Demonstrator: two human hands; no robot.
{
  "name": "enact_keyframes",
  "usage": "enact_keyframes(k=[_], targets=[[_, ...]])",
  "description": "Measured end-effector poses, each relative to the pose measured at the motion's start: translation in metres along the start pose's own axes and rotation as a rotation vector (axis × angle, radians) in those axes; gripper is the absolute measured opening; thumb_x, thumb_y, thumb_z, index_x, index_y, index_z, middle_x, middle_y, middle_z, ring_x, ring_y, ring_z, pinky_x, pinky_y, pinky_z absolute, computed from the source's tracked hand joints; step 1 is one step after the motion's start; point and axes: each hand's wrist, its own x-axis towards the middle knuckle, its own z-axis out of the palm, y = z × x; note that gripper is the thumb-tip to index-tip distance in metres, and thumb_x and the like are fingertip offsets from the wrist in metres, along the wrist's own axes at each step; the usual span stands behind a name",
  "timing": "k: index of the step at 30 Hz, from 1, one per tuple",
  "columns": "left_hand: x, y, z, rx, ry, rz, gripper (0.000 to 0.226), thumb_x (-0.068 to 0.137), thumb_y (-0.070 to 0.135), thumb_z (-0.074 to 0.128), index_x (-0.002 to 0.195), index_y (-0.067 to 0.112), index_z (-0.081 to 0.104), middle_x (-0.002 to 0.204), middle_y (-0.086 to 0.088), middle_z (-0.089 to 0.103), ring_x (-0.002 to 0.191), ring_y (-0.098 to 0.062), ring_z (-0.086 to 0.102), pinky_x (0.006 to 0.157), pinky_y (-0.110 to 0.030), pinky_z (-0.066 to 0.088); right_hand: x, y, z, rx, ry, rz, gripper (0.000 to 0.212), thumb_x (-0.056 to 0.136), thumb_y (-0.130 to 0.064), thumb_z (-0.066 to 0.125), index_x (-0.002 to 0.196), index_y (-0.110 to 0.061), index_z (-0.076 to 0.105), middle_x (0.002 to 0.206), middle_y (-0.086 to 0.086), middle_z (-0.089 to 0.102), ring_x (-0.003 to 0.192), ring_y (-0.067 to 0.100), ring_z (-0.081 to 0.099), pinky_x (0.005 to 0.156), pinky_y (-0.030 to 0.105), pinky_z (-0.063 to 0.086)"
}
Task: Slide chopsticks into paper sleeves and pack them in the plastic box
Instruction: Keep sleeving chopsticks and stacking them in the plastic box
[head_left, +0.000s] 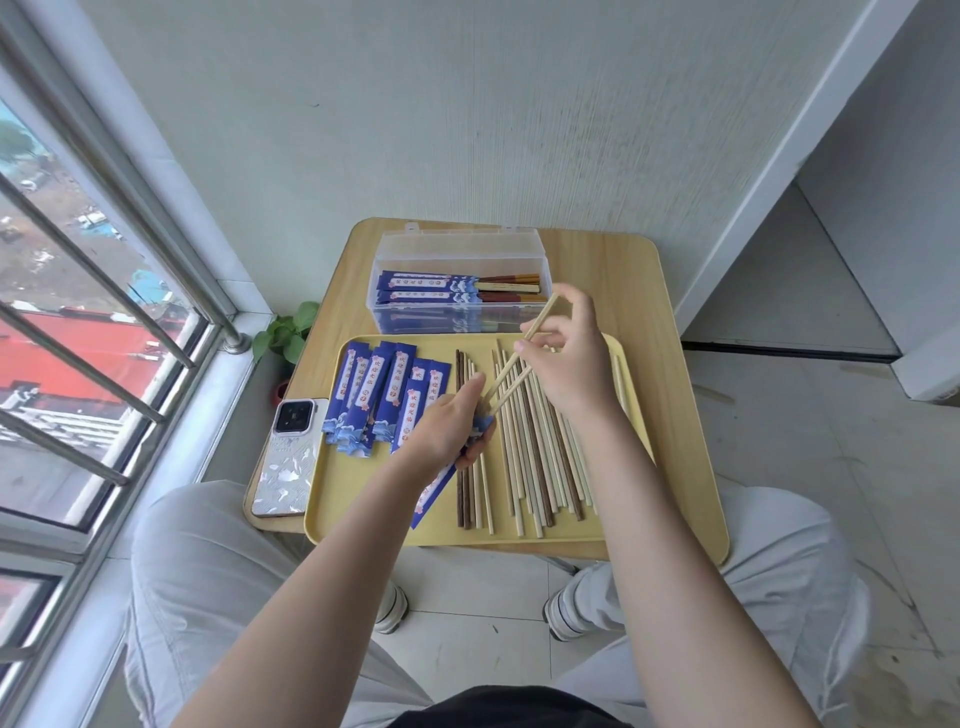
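Observation:
My left hand (451, 427) grips a blue paper sleeve (435, 489) that slants down over the yellow tray (363, 525). A pair of pale chopsticks (535, 332) is pinched in my right hand (566, 358), with the tips pointing into the sleeve's mouth by my left fingers. Several loose pale and dark chopsticks (530, 467) lie side by side on the tray's right half. Several empty blue sleeves (374, 400) are fanned out on its left half. Behind the tray stands the open clear plastic box (462, 249) with sleeved chopsticks (441, 289) inside.
The tray rests on a small wooden table (623, 291) against a white wall. A phone (288, 457) lies on the table's left edge beside the tray. A barred window (104, 312) is at the left, a small green plant (288, 332) below it.

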Motion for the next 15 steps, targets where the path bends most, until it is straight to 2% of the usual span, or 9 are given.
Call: enact_keyframes(k=[3,5,8,11,15], targets=[[0.003,0.004,0.001,-0.03,0.02,0.015,0.054,0.105,0.046,0.032,0.071,0.009,0.05,0.051,-0.003,0.042,0.044,-0.016,0.034,0.045,-0.025,0.03,0.003,0.005,0.005,0.02,-0.003,0.058,0.04,0.087,-0.016,0.073,0.121,-0.026,0.053,0.092,-0.005,0.071,0.08,0.011,0.066,0.073,0.027,0.054],[0.005,0.008,0.001,-0.06,0.055,0.024,0.036,0.104,0.034,0.037,0.081,0.009,0.048,0.053,-0.002,0.04,0.044,-0.015,0.033,0.047,-0.025,0.027,0.005,0.006,0.007,0.027,0.007,0.066,0.024,0.089,-0.015,0.071,0.107,-0.026,0.06,0.094,-0.002,0.069,0.079,0.018,0.069,0.073,0.041,0.06],[0.008,0.015,-0.002,-0.033,0.094,0.066,0.01,0.096,0.015,0.042,0.091,0.008,0.047,0.063,-0.005,0.037,0.044,-0.013,0.036,0.045,-0.022,0.027,0.01,0.003,0.007,0.093,0.021,0.114,0.012,0.094,-0.01,0.065,0.101,-0.019,0.062,0.102,0.005,0.069,0.064,0.021,0.071,0.061,0.037,0.062],[0.013,0.02,-0.008,0.049,0.123,0.092,0.008,0.094,0.011,0.046,0.087,0.007,0.048,0.063,-0.005,0.043,0.046,-0.016,0.04,0.043,-0.023,0.032,0.021,0.005,0.005,0.196,0.006,0.149,0.01,0.098,-0.008,0.059,0.098,-0.016,0.066,0.1,0.009,0.071,0.06,0.025,0.072,0.059,0.04,0.062],[0.025,0.028,-0.019,0.087,0.151,0.126,0.007,0.093,0.012,0.054,0.088,0.007,0.055,0.064,-0.006,0.055,0.047,-0.016,0.045,0.044,-0.026,0.04,0.037,0.005,0.005,0.325,-0.01,0.218,0.012,0.098,-0.003,0.059,0.104,-0.007,0.068,0.096,0.011,0.071,0.064,0.025,0.073,0.06,0.034,0.062]])
